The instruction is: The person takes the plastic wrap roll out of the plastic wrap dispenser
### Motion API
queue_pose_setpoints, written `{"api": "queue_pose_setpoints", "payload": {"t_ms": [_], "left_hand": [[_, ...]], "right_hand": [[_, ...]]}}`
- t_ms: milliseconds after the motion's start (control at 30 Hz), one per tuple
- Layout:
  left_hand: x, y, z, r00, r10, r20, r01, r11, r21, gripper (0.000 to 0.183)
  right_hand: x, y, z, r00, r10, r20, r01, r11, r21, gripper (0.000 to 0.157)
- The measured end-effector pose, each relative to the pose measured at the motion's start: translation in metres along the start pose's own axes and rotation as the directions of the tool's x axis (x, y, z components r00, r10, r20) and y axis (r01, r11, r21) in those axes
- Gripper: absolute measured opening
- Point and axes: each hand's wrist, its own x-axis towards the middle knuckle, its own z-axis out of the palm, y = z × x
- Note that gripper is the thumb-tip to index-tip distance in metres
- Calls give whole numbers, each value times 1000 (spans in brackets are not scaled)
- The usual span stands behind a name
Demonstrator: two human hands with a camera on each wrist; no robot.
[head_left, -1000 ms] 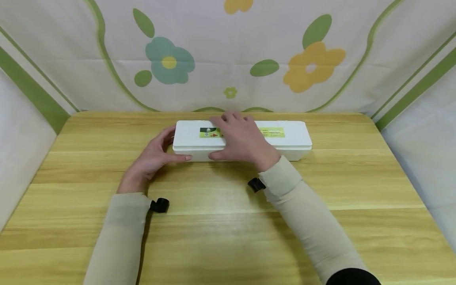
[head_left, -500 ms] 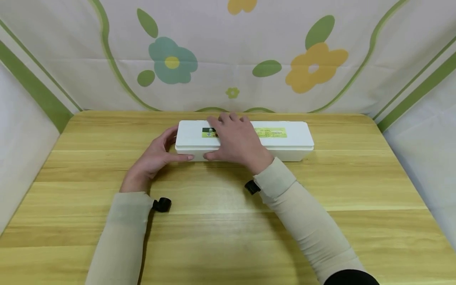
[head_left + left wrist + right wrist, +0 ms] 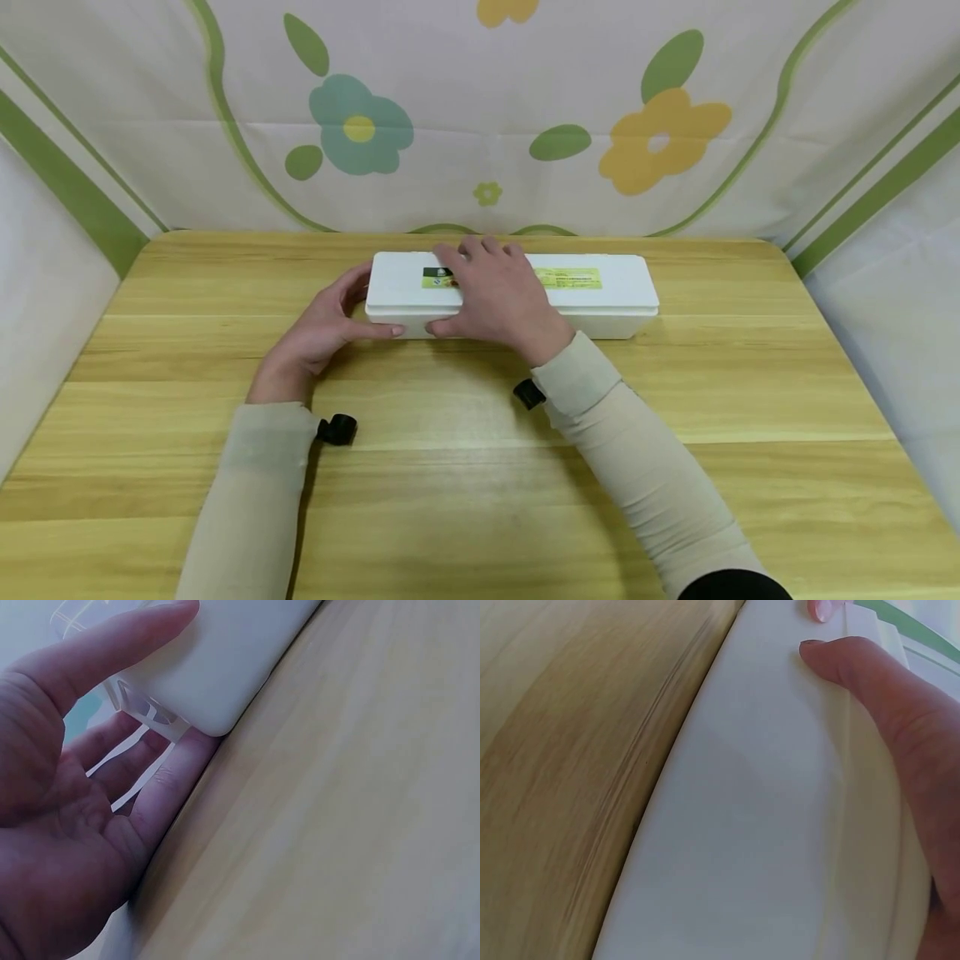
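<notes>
A long white lidded plastic box (image 3: 615, 287) lies lengthwise near the far side of the table in the head view, a green and yellow label (image 3: 570, 278) on its lid. My left hand (image 3: 322, 329) grips its left end, thumb along the front face and the other fingers round behind. In the left wrist view, the fingers (image 3: 161, 784) pass around the box's rounded end close to the tabletop. Spread over the lid left of centre, my right hand (image 3: 502, 296) holds the box across its width and covers part of the label. Its thumb (image 3: 870, 671) presses the front face in the right wrist view.
The wooden table (image 3: 465, 500) extends around the box on all sides. A white cloth backdrop (image 3: 465, 100) with printed flowers and leaves stands directly behind the table's far edge, and white cloth panels flank both sides. Small black wrist cameras (image 3: 337, 429) sit at the cuffs.
My right hand has shifted slightly left along the box, its thumb now closer to the left thumb. The left hand and the box look the same, apart from slight camera movement.
</notes>
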Motion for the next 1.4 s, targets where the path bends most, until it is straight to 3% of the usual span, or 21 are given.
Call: {"api": "queue_pose_setpoints", "payload": {"t_ms": [967,1400], "left_hand": [[-1,0,0,1000,-12,-5,12,1000,-5,107],[-1,1,2,1000,-11,-19,11,1000,-8,102]], "right_hand": [[0,0,2,1000,-7,-10,7,1000,-3,100],[1,0,2,1000,4,21,-4,1000,0,100]]}}
